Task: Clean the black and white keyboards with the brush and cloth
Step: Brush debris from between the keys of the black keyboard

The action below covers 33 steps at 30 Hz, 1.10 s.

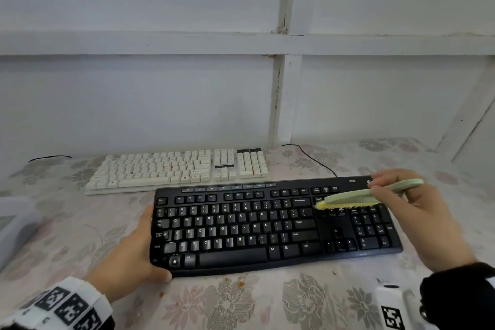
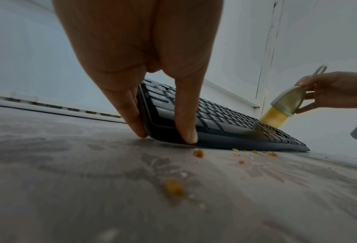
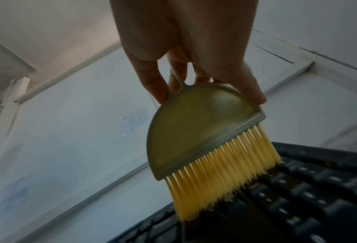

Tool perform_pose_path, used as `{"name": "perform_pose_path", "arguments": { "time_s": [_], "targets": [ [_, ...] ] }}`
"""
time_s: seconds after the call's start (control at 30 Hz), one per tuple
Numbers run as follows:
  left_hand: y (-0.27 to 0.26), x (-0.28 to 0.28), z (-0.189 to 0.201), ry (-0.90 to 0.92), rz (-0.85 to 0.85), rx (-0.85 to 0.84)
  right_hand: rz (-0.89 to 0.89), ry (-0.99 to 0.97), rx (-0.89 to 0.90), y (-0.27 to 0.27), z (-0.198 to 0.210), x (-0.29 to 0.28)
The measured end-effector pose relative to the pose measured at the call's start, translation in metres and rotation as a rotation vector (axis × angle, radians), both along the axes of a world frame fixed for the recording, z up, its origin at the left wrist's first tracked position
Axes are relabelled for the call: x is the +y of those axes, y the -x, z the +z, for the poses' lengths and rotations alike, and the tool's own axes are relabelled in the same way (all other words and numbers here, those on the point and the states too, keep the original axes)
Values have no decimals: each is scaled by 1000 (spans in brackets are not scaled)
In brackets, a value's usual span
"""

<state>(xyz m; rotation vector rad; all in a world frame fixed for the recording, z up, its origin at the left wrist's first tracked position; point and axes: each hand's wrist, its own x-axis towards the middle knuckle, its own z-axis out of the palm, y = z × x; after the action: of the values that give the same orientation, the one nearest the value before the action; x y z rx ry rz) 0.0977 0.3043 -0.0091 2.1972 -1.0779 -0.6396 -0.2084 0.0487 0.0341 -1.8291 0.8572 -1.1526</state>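
Observation:
The black keyboard (image 1: 267, 225) lies near me on the flowered table. My left hand (image 1: 146, 244) grips its left end, thumb at the front corner and fingers along the side edge (image 2: 165, 134). My right hand (image 1: 383, 185) pinches the pale green brush (image 1: 356, 197) by its flat body (image 3: 198, 131). The yellow bristles (image 1: 345, 205) touch the keys between the main block and the number pad (image 3: 225, 177). The white keyboard (image 1: 182, 169) rests behind, against the wall. No cloth is in view.
Orange crumbs (image 2: 198, 153) lie on the tablecloth (image 1: 267, 303) along the keyboard's front edge. A black cable (image 1: 313, 158) runs from the black keyboard toward the wall. A pale box (image 1: 13, 222) sits at the left edge. White wall panels close off the back.

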Motion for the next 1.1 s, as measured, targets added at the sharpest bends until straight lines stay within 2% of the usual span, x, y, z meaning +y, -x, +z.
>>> {"name": "perform_pose_path", "arguments": {
  "time_s": [0.1, 0.27, 0.43, 0.57, 0.63, 0.7, 0.77, 0.9, 1.1],
  "targets": [
    [0, 0, 0, -8, -2, 3, -44, 0, 33, 9, -6, -11],
    [0, 0, 0, -7, -4, -10, -245, 85, 106, 32, -2, -31],
    [0, 0, -1, -24, -2, -2, -116, 19, 23, 34, -5, -38],
    [-1, 1, -1, -15, 0, 4, -254, 55, 157, 39, -1, -41],
    [-1, 1, -1, -10, -5, 0, -329, 143, 236, 38, 6, -34],
    [-2, 0, -1, -3, -4, -8, -350, 214, 232, 29, 17, -19],
    [-2, 0, -2, -1, 0, -16, -287, 224, 155, 12, 28, 4],
    [-3, 1, -2, -4, -3, -16, -25, 188, 83, -40, 32, 58],
    [-6, 2, -3, -24, -16, -24, 304, 158, 237, -125, 13, 137]
  ]
}}
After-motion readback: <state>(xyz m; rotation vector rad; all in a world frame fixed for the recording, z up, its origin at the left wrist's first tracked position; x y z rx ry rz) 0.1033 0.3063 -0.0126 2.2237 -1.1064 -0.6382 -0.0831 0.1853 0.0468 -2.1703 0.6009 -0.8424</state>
